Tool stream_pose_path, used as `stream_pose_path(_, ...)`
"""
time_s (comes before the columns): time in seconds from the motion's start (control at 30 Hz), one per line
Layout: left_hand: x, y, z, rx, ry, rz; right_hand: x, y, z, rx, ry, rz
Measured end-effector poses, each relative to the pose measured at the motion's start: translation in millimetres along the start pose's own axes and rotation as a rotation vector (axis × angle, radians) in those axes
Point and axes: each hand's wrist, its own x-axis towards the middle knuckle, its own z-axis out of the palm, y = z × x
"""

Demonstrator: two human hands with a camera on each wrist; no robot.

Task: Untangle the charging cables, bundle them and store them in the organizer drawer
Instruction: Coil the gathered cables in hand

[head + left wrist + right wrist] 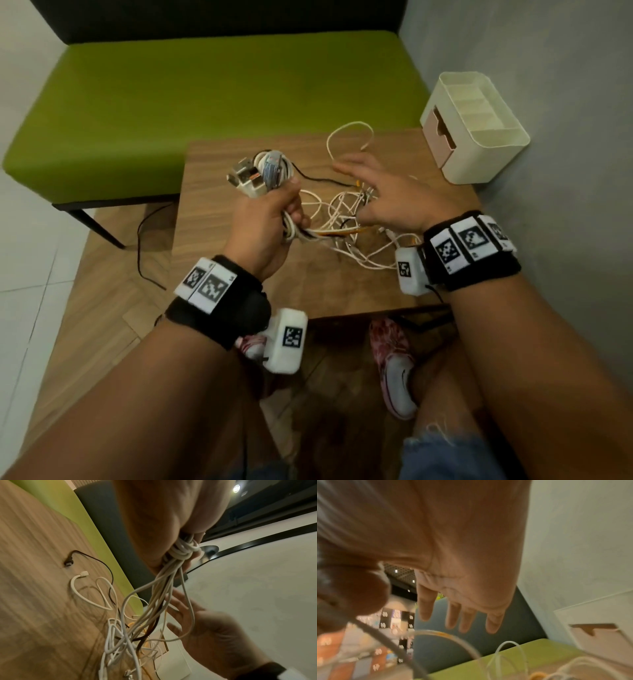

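Dim warm light, wide-angle warp, motion blur

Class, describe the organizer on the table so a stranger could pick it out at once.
Start at the wooden table in front of the green bench. At its far right corner, against the grey wall, stands the organizer. It is the only box there: cream plastic, open compartments on top, a pinkish drawer on its side.

Small wooden table (239, 274), a tangle of charging cables (346, 209) mid-top, cream organizer (479, 137) at its far right corner.
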Motion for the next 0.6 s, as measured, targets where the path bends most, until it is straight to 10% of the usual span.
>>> stream_pose_path(0.33, 9.3, 7.1, 39.3, -0.042, -0.087, 0.018, -3.0, -1.7, 39.0, 0.154, -0.196, -0.01)
stream_pose_path(0.6, 22.3, 0.7, 47.1, -0.101, -0.189, 0.03, -6.9, 3.9, 43.1, 0.342, 0.32, -0.183)
